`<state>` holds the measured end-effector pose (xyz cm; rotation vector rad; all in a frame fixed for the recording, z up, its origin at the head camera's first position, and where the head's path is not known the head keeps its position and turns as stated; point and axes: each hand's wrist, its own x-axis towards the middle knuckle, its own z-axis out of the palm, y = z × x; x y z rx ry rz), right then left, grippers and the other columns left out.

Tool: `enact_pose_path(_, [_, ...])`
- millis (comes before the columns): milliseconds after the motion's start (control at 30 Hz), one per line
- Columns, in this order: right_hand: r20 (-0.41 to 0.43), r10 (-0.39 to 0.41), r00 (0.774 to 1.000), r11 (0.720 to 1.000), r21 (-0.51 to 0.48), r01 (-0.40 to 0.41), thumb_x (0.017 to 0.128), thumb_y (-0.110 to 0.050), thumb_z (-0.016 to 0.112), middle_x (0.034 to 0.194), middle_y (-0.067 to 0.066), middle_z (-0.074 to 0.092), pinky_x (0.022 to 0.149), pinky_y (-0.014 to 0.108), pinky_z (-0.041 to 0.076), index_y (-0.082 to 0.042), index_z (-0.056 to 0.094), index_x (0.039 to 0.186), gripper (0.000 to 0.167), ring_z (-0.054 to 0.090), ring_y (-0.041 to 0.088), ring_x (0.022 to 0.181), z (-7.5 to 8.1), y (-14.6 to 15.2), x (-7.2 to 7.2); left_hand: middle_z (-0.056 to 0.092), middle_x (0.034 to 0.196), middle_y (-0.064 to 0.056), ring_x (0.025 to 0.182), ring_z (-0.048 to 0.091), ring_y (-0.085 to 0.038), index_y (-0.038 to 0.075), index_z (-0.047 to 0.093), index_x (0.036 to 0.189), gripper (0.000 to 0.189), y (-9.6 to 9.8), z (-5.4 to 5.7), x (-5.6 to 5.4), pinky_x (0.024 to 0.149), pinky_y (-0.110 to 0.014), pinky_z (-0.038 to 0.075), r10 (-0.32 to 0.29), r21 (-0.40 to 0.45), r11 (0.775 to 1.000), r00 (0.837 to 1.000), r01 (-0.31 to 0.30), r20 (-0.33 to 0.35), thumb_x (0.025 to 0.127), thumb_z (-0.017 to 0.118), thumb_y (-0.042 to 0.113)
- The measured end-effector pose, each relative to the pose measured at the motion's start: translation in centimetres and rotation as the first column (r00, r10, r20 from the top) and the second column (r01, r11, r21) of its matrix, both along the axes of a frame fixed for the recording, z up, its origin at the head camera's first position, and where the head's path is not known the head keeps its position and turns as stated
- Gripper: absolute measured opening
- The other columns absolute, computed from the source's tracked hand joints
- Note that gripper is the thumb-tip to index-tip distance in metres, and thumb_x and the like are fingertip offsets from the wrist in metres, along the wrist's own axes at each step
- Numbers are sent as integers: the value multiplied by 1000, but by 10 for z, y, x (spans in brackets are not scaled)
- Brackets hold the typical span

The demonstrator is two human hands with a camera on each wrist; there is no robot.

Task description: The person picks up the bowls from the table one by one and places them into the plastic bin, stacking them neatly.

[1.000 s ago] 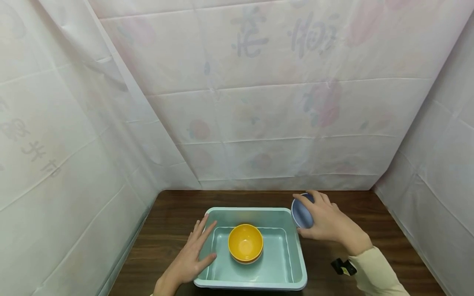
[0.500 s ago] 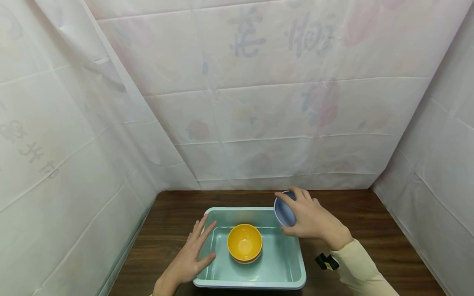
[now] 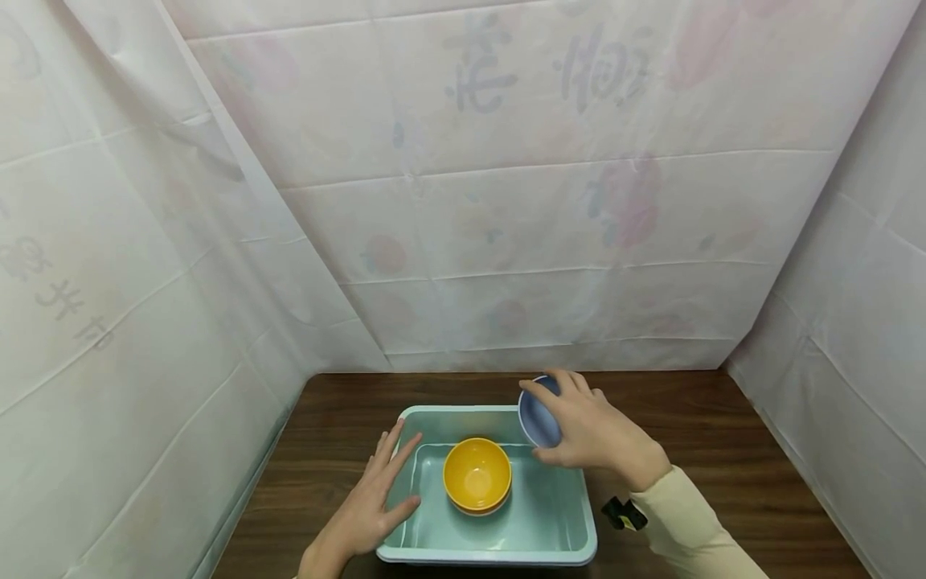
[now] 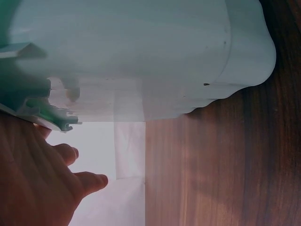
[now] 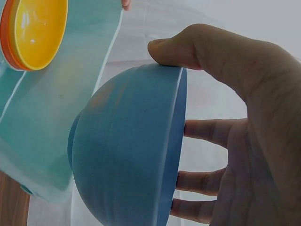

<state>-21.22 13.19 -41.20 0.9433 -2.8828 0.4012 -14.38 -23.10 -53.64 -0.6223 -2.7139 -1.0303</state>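
Observation:
My right hand (image 3: 589, 426) holds a blue bowl (image 3: 537, 422) by its rim, tilted, over the back right part of a pale green basin (image 3: 553, 556). In the right wrist view the thumb (image 5: 176, 51) lies on the rim of the blue bowl (image 5: 127, 146), with fingers at its open side. A yellow bowl (image 3: 477, 474) sits in the basin, nested on top of others; an orange rim (image 5: 8, 35) shows under it in the right wrist view. My left hand (image 3: 369, 503) rests with spread, straight fingers on the basin's left rim.
The basin stands on a dark wooden table (image 3: 289, 482). White printed sheets (image 3: 506, 241) hang at the back and both sides. A small black device (image 3: 624, 513) sits at the right wrist.
My right hand has carried the blue bowl leftward, from beside the basin's right rim to over its inside. The left hand and the yellow bowl stay in place.

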Motion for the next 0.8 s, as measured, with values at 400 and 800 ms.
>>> enact_pose_path(400, [23, 16, 1000, 1000, -15, -16, 77, -49, 84, 155, 19, 39, 90, 61, 51, -25, 45, 156, 91, 45, 41, 134, 3, -13, -1, 10, 174, -14, 153, 12, -58, 22, 35, 162, 73, -1, 0, 0, 101, -89, 21, 1, 7, 1000, 1000, -1, 29, 97, 65, 39])
enact_pose_path(800, [45, 19, 999, 999, -45, -17, 77, -49, 85, 156, 18, 39, 93, 64, 50, -26, 46, 155, 91, 45, 40, 133, -1, -21, -3, 10, 174, -14, 153, 10, -57, 25, 35, 162, 73, 0, -1, 0, 102, -89, 19, 1, 25, 1000, 999, -2, 44, 97, 66, 39])
